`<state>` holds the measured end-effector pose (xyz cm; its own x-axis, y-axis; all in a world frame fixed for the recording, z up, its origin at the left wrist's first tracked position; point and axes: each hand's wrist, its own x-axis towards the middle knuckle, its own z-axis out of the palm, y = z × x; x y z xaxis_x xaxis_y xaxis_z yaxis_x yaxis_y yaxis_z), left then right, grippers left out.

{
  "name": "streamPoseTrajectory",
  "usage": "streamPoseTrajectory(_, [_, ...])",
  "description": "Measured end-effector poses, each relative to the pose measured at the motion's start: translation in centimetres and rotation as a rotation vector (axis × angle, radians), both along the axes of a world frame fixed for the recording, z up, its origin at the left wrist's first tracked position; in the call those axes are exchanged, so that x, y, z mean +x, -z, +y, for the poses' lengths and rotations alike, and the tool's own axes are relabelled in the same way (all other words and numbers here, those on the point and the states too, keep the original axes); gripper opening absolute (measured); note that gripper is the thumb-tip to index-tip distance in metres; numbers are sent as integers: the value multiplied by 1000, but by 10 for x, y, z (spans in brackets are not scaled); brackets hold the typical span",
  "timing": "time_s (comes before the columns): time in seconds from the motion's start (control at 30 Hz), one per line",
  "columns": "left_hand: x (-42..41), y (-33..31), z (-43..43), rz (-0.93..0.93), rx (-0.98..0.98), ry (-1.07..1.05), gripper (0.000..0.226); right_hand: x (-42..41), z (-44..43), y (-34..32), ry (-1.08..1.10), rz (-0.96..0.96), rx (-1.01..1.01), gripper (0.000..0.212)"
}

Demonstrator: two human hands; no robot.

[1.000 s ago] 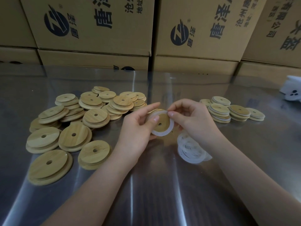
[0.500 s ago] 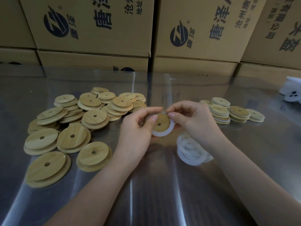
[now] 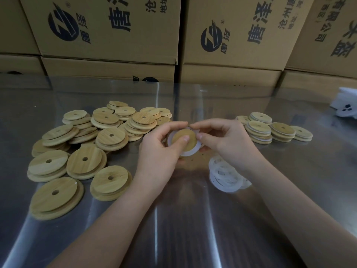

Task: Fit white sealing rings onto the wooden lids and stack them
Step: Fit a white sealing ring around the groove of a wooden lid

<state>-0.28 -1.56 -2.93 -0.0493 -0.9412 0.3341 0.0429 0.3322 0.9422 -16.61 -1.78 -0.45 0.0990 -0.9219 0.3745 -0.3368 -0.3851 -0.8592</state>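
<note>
Brown cardboard boxes [image 3: 108, 29] with dark printed logos and Chinese characters form a wall across the back. In front of them lies a shiny metal table [image 3: 183, 229] that fills the rest of the view.

On the left of the table is a loose heap of bare lids [image 3: 85, 144]: round wooden discs, each with a small hole in the middle, many overlapping.

Two bare forearms reach in from the bottom edge and meet near the middle of the table. The left hand [image 3: 160, 151] curls around a single lid [image 3: 191, 137], held just above the table, thumb pressed on its wooden face and fingers behind it. The right hand [image 3: 226, 140] pinches the right edge of the same lid, its thumb on the white band there. The two forefingers nearly touch over the top rim.

To the right, well apart from the heap, stand a few short stacks of fitted lids [image 3: 270, 130], with white edges showing between the wooden layers.

Just under the right wrist is a small pile of loose rings [image 3: 226, 176], thin and white, lying flat on the table.

The ring [image 3: 190, 152] on the held lid shows as a white band around the wooden face, widest at lower right. Whether it is fully seated cannot be told.

At the far right edge sits a small white object [image 3: 345, 105], partly cut off.
</note>
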Motion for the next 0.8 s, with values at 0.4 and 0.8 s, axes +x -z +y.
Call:
streamPoseTrajectory(0.4, [0, -6, 1, 170, 142, 14, 28, 1, -3, 0, -16, -88, 61, 19])
streamPoseTrajectory(0.8, [2, -10, 0, 352, 296, 84, 44, 6, 0, 1, -20, -121, 48, 17])
